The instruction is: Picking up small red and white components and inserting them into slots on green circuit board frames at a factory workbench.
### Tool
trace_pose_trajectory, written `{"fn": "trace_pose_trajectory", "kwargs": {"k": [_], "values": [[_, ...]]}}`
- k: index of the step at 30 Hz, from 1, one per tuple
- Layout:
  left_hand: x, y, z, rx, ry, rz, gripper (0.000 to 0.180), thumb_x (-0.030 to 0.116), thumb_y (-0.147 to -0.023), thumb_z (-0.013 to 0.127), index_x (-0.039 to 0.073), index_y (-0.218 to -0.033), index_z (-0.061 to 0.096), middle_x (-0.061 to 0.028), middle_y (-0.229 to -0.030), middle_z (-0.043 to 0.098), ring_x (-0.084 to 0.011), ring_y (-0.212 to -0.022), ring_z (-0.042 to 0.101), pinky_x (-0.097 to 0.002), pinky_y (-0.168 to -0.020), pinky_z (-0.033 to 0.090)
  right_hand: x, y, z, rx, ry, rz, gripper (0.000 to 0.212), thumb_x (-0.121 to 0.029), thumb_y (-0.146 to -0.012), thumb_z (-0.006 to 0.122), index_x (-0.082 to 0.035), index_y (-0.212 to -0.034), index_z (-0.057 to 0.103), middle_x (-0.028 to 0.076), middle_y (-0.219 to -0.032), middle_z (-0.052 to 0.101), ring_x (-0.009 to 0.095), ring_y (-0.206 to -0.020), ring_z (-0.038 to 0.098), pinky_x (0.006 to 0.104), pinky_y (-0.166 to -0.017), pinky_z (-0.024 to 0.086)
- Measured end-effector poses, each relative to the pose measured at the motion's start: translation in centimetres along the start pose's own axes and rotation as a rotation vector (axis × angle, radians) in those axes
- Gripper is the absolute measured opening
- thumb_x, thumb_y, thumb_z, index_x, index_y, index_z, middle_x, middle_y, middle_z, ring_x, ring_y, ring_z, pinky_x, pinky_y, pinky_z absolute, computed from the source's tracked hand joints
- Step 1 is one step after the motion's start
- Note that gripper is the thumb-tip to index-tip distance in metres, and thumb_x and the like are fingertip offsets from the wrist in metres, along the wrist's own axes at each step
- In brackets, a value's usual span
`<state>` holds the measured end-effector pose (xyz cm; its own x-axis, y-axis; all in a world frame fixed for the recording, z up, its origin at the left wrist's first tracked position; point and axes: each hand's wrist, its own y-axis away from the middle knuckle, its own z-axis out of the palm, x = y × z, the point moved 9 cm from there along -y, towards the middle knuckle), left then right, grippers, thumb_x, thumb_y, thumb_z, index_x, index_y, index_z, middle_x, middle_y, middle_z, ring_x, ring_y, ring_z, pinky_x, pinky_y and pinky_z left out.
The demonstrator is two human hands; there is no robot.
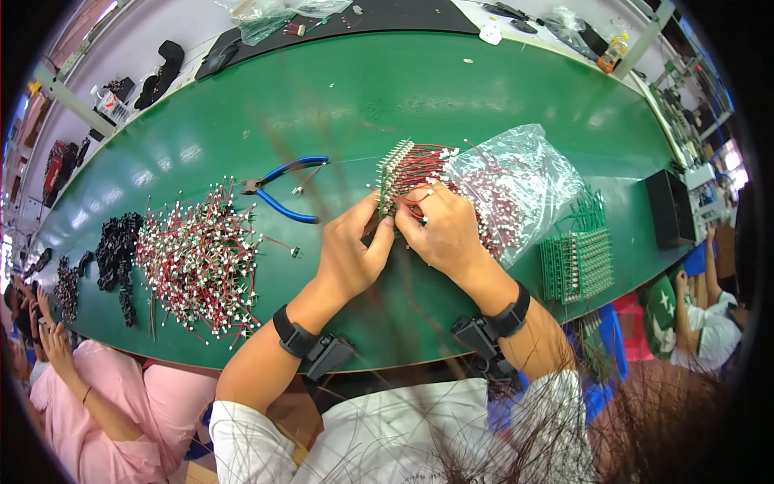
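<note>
My left hand (352,248) is closed on the near end of a narrow green circuit board strip (393,171), which stands on edge with a row of pale connectors. Many red wire leads (426,161) with small white plugs fan out from the strip to the right. My right hand (446,228) is closed too, its fingertips pinched against the strip's near end beside the left thumb. A red wire lead loops out from under those fingers; the exact pinch point is hidden. Just right of this hand lies a clear plastic bag (536,165) full of red-and-white wire leads.
Blue-handled cutters (284,210) lie left of my hands. Further left are a heap of wire leads (197,262) and black parts (118,250). A stack of green boards (576,266) and a black bin (669,210) stand right. A person in pink (105,403) sits at left.
</note>
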<state>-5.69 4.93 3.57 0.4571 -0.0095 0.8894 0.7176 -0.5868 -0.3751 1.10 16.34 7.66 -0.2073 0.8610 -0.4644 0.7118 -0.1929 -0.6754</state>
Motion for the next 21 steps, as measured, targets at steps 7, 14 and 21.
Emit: {"fn": "trace_pose_trajectory", "kwargs": {"k": [7,14,21], "values": [[0.2,-0.1,-0.1,-0.004,-0.018,-0.012,0.038,0.0,-0.087,0.063,-0.006,-0.124,0.059,-0.021,-0.103,0.07,-0.0251,-0.091,0.073,-0.0319,-0.08,0.056,0.1,0.0,0.2,-0.027,-0.027,-0.004,0.012,0.001,-0.077,0.072,-0.002,-0.086,0.064,0.014,-0.082,0.066,0.033,-0.069,0.066,0.0393,-0.06,0.054],[0.5,-0.1,0.0,0.028,0.034,0.015,0.037,-0.002,-0.087,0.061,-0.007,-0.124,0.059,-0.0195,-0.105,0.071,-0.0232,-0.096,0.072,-0.0317,-0.082,0.057,0.1,0.1,0.3,-0.029,-0.058,0.004,0.014,0.001,-0.074,0.072,-0.001,-0.084,0.063,0.013,-0.078,0.065,0.031,-0.067,0.065,0.0381,-0.059,0.054],[-0.5,0.1,-0.1,0.073,0.236,-0.087,0.035,-0.001,-0.089,0.059,-0.007,-0.124,0.058,-0.0155,-0.102,0.072,-0.0148,-0.096,0.069,-0.0296,-0.082,0.056,-0.2,-0.4,-0.2,0.013,-0.113,0.008,0.013,0.002,-0.072,0.071,-0.002,-0.081,0.062,0.012,-0.077,0.064,0.029,-0.065,0.065,0.0361,-0.056,0.053]]}}
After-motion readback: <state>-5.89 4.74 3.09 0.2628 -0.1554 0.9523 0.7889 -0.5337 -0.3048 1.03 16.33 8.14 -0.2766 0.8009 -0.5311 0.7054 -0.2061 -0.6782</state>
